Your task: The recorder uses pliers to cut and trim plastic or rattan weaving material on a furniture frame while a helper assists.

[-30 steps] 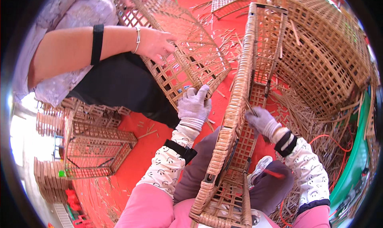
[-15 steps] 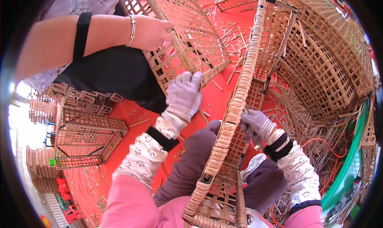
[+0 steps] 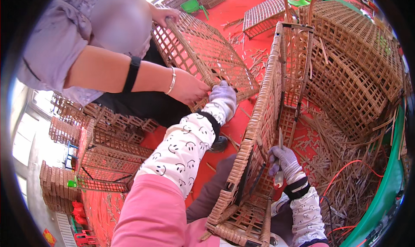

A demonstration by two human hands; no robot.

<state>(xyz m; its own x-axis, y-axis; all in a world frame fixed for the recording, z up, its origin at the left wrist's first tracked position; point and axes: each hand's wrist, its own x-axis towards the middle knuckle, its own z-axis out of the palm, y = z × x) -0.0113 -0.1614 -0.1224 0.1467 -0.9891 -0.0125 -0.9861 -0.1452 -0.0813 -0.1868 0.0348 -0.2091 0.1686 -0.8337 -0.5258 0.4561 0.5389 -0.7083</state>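
From where I stand, the head view shows the person's attention split between two pieces of woven work. The left hand [image 3: 223,98], in a pale knitted glove, is at the near corner of a co-worker's basket [image 3: 218,46]; its fingers bend over the rim, but the back of the glove hides whether they are closed on the cane. What has just changed is there: the co-worker's nearer hand [image 3: 190,89], a moment ago farther up that basket and apart from the glove, is now at the same corner, right beside the gloved fingers. The co-worker's farther hand [image 3: 164,15] is at the basket's far end. On the other side, the right hand [image 3: 283,161] is clamped around a pointed metal tool [image 3: 280,140]. Half a second ago it was up close against the weave; now it sits lower, the point upward, just beside the inner wall of the long basket [image 3: 253,139] that stands propped at the person's lap. To my eye, this means the lap basket is getting little attention for the moment, with the two people's work meeting at the shared corner instead. Larger woven baskets [image 3: 354,70] lean at the right, above a heap of loose cane strips [image 3: 333,156], and more scraps are scattered over the red floor [image 3: 99,212].
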